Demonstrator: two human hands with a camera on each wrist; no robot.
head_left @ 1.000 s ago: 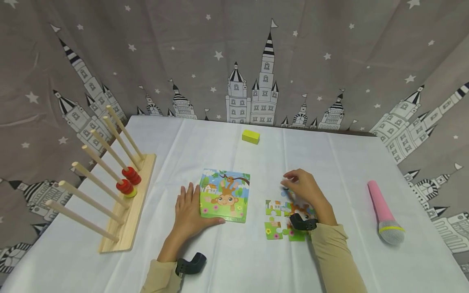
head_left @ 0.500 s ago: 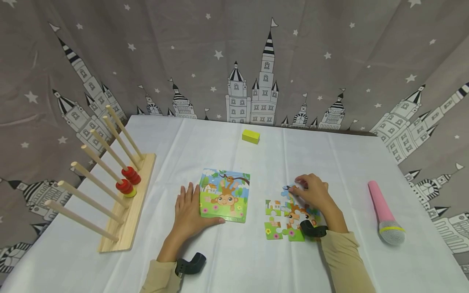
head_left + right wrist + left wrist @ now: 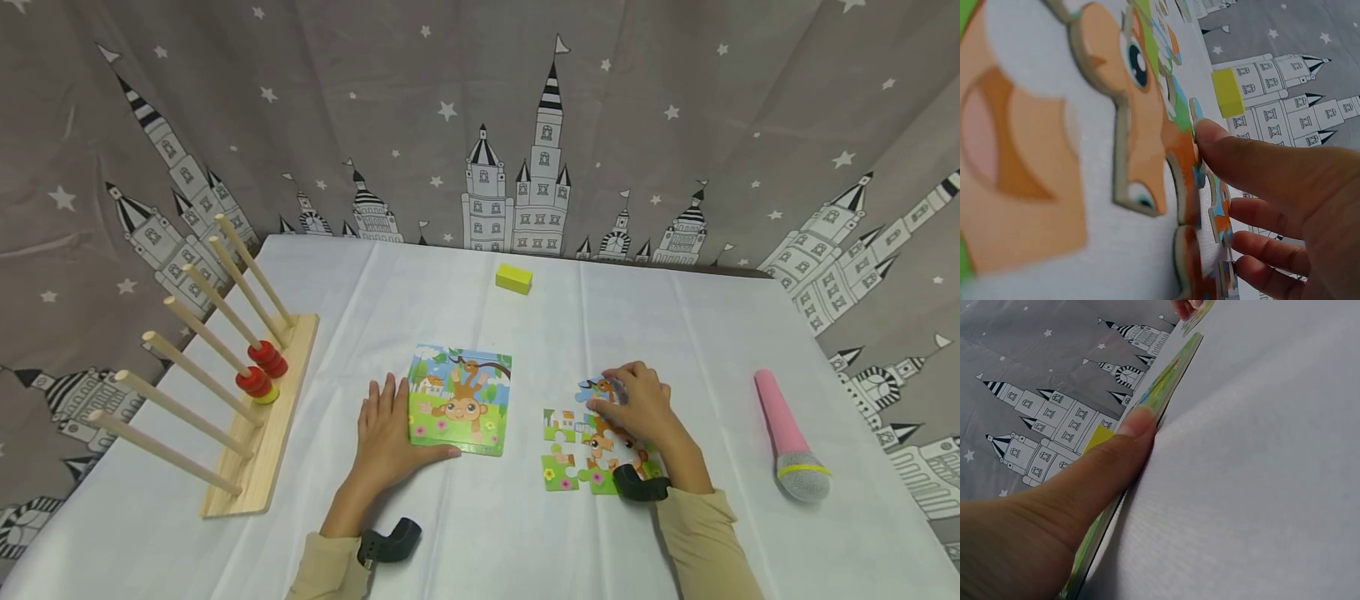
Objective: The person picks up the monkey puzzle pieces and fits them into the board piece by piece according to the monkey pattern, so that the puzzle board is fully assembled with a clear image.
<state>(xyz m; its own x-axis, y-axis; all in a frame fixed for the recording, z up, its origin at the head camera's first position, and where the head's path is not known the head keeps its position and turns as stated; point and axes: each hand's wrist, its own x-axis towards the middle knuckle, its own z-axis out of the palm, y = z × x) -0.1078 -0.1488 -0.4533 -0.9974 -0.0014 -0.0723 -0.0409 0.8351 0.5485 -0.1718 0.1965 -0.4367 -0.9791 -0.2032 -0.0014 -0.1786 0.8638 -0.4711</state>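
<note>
The person's left hand (image 3: 386, 442) lay almost flat with straight fingers, its thumb on the near edge of the picture board (image 3: 465, 400) and its index finger along the board's left side; it gripped nothing, and probably this light contact served to keep the board from sliding. Farther to the right, the right hand (image 3: 645, 408) was bent over the loose puzzle pieces (image 3: 558, 475), holding the tail piece (image 3: 598, 387) between its thumb and curved fingers, with only a small opening between them. How firmly it pinched could not be told. It seemed held by the borders so that its picture stayed visible. The other pieces lay to the left of this hand and below it, partly covered by the wrist, with narrow gaps along several edges. A strip of white cloth separated them from the board, which likely gave some room for moving sideways. Well to the left of the left hand stood the peg rack (image 3: 258, 483); the pink microphone (image 3: 777, 425) lay well to the right of the right hand, and the yellow block (image 3: 513, 279) beyond both hands, so none of these seemed to hinder them.
</note>
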